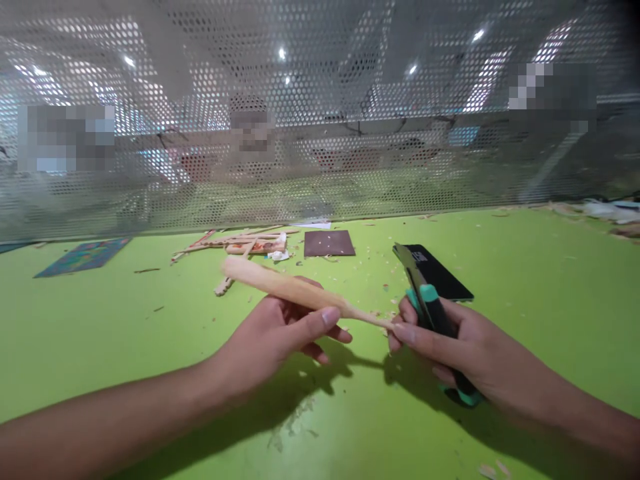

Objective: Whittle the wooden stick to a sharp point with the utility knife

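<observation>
A pale carved wooden piece (285, 285), broad at one end and narrowing to a thin stem, is held slantwise above the green table. My left hand (285, 327) grips its broad part, thumb on the near side. At the thin stem, the thumb and fingertips of my right hand (450, 340) pinch the tip. That same hand is also closed round a utility knife (440, 320) with a black and green handle. Its metal blade points up and away from the wood. Both hands cast shadows on the tabletop.
Behind the wood lie several thin wooden sticks (250, 241) and a brown sheet (330, 243). A black phone-like slab (440, 273) rests beyond my right hand. A patterned mat (83, 257) lies far left. Wood shavings dot the green table (150, 333); a perforated screen (320, 133) stands behind.
</observation>
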A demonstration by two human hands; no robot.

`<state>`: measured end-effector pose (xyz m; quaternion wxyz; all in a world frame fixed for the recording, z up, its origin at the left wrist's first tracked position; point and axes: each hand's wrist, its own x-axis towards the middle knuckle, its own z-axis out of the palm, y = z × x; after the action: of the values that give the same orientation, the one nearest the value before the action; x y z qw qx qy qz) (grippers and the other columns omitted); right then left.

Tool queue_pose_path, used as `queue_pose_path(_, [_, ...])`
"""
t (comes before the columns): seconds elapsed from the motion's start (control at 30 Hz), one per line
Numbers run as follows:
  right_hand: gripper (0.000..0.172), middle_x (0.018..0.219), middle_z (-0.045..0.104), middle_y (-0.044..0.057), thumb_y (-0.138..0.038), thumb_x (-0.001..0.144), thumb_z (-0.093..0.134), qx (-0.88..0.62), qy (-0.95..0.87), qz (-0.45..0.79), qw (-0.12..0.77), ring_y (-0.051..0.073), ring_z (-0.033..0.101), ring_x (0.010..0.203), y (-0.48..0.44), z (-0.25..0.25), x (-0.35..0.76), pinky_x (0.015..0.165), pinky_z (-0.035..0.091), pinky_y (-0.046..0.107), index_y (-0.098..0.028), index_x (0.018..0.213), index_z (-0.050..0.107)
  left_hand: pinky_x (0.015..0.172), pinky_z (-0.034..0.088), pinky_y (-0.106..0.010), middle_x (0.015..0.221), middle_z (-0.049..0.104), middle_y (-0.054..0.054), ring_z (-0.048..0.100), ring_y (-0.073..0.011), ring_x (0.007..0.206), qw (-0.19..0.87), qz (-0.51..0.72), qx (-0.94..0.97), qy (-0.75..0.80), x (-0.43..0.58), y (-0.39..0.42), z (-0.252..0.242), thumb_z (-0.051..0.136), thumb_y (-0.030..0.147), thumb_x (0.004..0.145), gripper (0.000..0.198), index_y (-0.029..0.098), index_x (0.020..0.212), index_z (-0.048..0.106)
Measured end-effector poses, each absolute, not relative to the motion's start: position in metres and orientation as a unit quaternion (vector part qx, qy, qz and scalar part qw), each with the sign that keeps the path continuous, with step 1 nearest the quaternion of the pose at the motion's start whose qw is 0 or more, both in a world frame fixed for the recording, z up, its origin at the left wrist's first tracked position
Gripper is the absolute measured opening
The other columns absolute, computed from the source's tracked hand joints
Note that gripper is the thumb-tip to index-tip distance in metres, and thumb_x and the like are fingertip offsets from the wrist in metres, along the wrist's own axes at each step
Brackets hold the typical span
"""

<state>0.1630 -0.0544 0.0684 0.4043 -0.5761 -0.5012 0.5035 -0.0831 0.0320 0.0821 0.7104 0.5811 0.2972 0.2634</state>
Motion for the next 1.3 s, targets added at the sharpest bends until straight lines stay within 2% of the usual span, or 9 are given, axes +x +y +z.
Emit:
queue_pose_path(0.13, [0.046, 0.078, 0.064, -0.002, -0.06, 0.082, 0.081, -0.588, -0.493, 0.495, 0.407, 0.009, 0.044, 0.053, -0.047, 0.069, 0.173, 0.047, 0.034, 0.022, -0.024, 0.106, 0.065, 0.072, 0.067, -0.026, 0.113, 0.075, -0.013, 0.077, -0.0245, 0.103, 0.761, 0.224, 0.56, 0.237, -0.086, 0.039, 0.074, 0.079, 0.02, 0.091, 0.027, 0.012, 0.114, 0.068])
queue_pose_path(0.27, [0.044, 0.07, 0.058, -0.004, -0.056, 0.08, 0.085, -0.575, -0.46, 0.53, 0.42, 0.007, 0.041, 0.051, -0.041, 0.065, 0.181, 0.045, 0.029, 0.021, -0.021, 0.099, 0.068, 0.07, 0.066, -0.025, 0.096, 0.078, -0.013, 0.079, -0.0207, 0.088, 0.84, 0.159, 0.479, 0.199, -0.085, 0.04, 0.064, 0.073, 0.031, 0.097, 0.028, 0.012, 0.116, 0.068])
queue_pose_path(0.43, [0.042, 0.073, 0.062, -0.002, -0.054, 0.08, 0.085, -0.558, -0.419, 0.566, 0.438, 0.006, 0.038, 0.049, -0.04, 0.061, 0.178, 0.043, 0.027, 0.02, -0.021, 0.097, 0.067, 0.049, 0.059, -0.019, 0.112, 0.076, -0.016, 0.074, -0.0131, 0.062, 0.869, 0.099, 0.442, 0.199, -0.082, 0.034, 0.06, 0.06, 0.044, 0.103, 0.036, 0.013, 0.121, 0.066])
queue_pose_path(0.6, [0.046, 0.078, 0.064, -0.001, -0.061, 0.081, 0.081, -0.565, -0.424, 0.552, 0.444, 0.007, 0.038, 0.049, -0.043, 0.06, 0.172, 0.043, 0.027, 0.021, -0.022, 0.1, 0.065, 0.038, 0.043, -0.015, 0.074, 0.066, -0.005, 0.052, -0.0069, 0.041, 0.882, 0.04, 0.429, 0.189, -0.081, 0.024, 0.062, 0.057, 0.045, 0.102, 0.038, 0.01, 0.112, 0.069])
queue_pose_path(0.77, [0.055, 0.057, 0.043, -0.008, -0.077, 0.088, 0.062, -0.637, -0.492, 0.427, 0.412, 0.012, 0.039, 0.045, -0.05, 0.058, 0.173, 0.043, 0.03, 0.025, -0.025, 0.108, 0.06, 0.037, 0.035, -0.015, 0.068, 0.048, 0.005, 0.04, -0.0061, 0.039, 0.907, 0.065, 0.361, 0.208, -0.081, 0.015, 0.06, 0.057, 0.041, 0.095, 0.022, 0.02, 0.097, 0.059])
queue_pose_path(0.97, [0.038, 0.071, 0.063, 0.0, -0.063, 0.101, 0.051, -0.635, -0.647, 0.268, 0.326, 0.018, 0.055, 0.059, -0.065, 0.06, 0.16, 0.053, 0.04, 0.03, -0.027, 0.105, 0.06, 0.034, 0.03, -0.014, 0.055, 0.042, 0.009, 0.034, -0.0043, 0.034, 0.905, 0.066, 0.366, 0.204, -0.077, 0.01, 0.049, 0.068, 0.042, 0.09, 0.034, 0.02, 0.075, 0.046])
queue_pose_path(1.1, [0.031, 0.094, 0.074, 0.005, -0.051, 0.104, 0.05, -0.572, -0.747, 0.218, 0.259, 0.022, 0.068, 0.078, -0.061, 0.055, 0.161, 0.07, 0.051, 0.033, -0.025, 0.116, 0.062, 0.037, 0.035, -0.013, 0.048, 0.045, 0.011, 0.037, -0.0056, 0.033, 0.882, 0.067, 0.415, 0.213, -0.075, 0.008, 0.046, 0.075, 0.051, 0.09, 0.039, 0.023, 0.091, 0.049])
queue_pose_path(1.2, [0.028, 0.099, 0.075, 0.008, -0.046, 0.105, 0.05, -0.55, -0.78, 0.187, 0.234, 0.023, 0.07, 0.081, -0.056, 0.052, 0.164, 0.07, 0.053, 0.034, -0.024, 0.116, 0.064, 0.037, 0.039, -0.015, 0.045, 0.048, 0.01, 0.038, -0.0062, 0.033, 0.852, 0.067, 0.461, 0.24, -0.075, 0.007, 0.043, 0.072, 0.054, 0.092, 0.04, 0.022, 0.102, 0.051])
queue_pose_path(1.3, [0.024, 0.098, 0.076, 0.008, -0.042, 0.105, 0.05, -0.539, -0.792, 0.165, 0.235, 0.024, 0.072, 0.081, -0.055, 0.051, 0.163, 0.069, 0.054, 0.034, -0.025, 0.11, 0.066, 0.038, 0.042, -0.015, 0.047, 0.049, 0.009, 0.042, -0.0062, 0.035, 0.827, 0.079, 0.492, 0.259, -0.074, 0.006, 0.041, 0.072, 0.055, 0.092, 0.04, 0.019, 0.1, 0.055])
